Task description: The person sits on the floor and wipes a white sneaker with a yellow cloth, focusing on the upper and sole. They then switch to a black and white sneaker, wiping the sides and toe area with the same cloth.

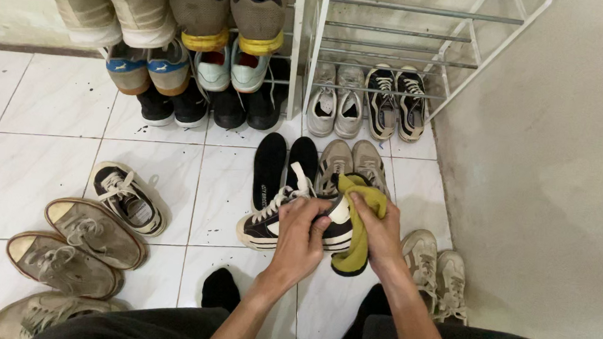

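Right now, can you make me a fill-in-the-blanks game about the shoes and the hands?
1. The left hand holds a black and white ____.
2. The right hand presses a ____ cloth against that sneaker.
3. Two black insoles lie on the white ____ floor.
4. The white rack by the wall holds ____ pairs of shoes.

Missing words: sneaker; yellow; tiled; two

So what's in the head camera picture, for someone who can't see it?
A person's left hand holds a black and white sneaker while the right hand presses a yellow cloth against it, above a white tile floor. Two black insoles lie just behind, more shoes are scattered around, and two shoe racks stand by the wall.
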